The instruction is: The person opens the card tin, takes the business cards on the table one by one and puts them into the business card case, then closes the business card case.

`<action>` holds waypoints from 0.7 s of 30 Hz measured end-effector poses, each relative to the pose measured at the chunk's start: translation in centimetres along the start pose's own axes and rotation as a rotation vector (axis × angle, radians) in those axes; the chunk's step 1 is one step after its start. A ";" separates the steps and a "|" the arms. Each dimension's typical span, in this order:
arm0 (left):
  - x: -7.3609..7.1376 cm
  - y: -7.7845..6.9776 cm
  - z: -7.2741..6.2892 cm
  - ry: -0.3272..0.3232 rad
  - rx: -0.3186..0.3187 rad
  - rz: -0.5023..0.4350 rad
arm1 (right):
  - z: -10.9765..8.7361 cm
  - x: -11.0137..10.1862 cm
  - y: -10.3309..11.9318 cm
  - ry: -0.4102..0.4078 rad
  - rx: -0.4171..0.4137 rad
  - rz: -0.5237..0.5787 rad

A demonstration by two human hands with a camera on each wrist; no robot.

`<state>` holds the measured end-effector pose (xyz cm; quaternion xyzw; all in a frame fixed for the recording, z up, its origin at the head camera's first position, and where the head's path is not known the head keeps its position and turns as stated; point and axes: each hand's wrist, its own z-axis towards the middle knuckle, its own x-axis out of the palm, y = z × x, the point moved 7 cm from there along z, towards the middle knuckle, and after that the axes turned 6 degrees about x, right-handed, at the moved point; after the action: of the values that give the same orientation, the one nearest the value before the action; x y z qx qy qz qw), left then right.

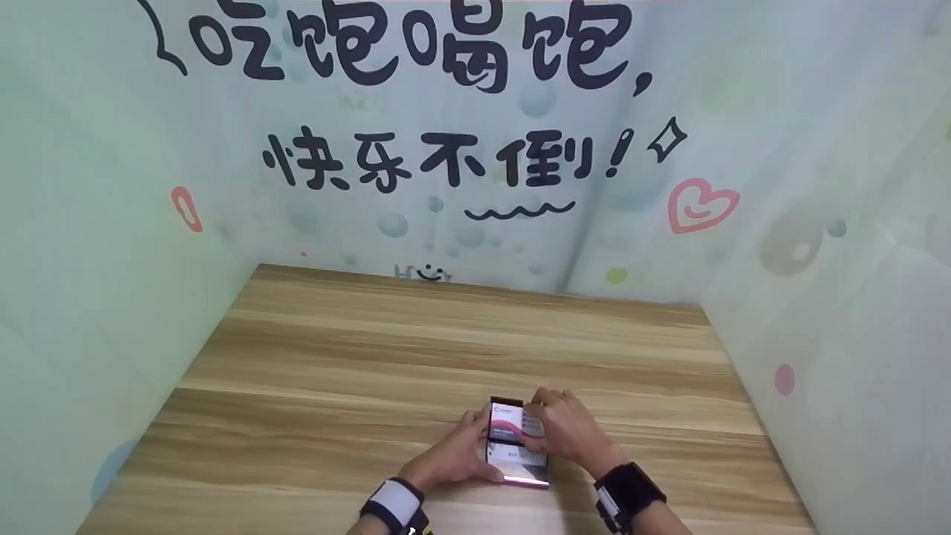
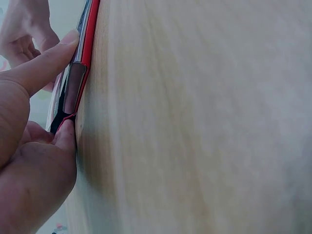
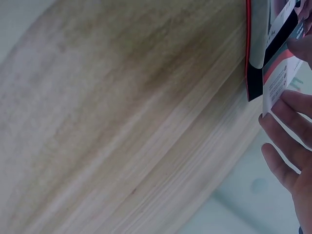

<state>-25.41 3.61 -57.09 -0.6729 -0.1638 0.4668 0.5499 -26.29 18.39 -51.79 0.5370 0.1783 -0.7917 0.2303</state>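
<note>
A thin card holder [image 1: 526, 475] with a black inside and a red outer edge lies on the wooden table before me. In its upper part is a white and grey business card [image 1: 507, 420] with a pink wave. A second pale card [image 1: 507, 453] shows in the lower part. My left hand [image 1: 455, 452] grips the holder's left side; in the left wrist view its fingers lie along the holder's edge [image 2: 89, 44]. My right hand [image 1: 568, 425] pinches the upper business card [image 3: 278, 84] at its right side, and the card's edge stands slightly off the holder.
Wood-grain table [image 1: 334, 357] surrounds the holder. A pale printed curtain [image 1: 446, 223] with dark lettering stands behind the table, with pale walls on the left and right. Both wrists wear straps; the black strap [image 1: 630, 490] is on the right one.
</note>
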 end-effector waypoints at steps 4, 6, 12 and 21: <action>-0.1 0.0 0.0 0.000 -0.002 -0.003 | -0.2 0.3 0.2 0.029 0.006 0.010; -0.1 0.0 0.0 0.000 0.000 0.004 | -0.3 0.3 0.2 0.040 0.016 0.020; 0.0 0.1 -0.1 0.000 0.011 0.019 | -0.4 0.2 0.2 0.062 0.045 0.051; -0.1 0.1 0.0 0.002 0.004 -0.004 | -0.2 -0.6 0.4 0.072 0.053 0.035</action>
<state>-25.49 3.52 -57.17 -0.6721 -0.1637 0.4651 0.5524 -25.76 18.24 -51.34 0.5741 0.1560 -0.7722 0.2233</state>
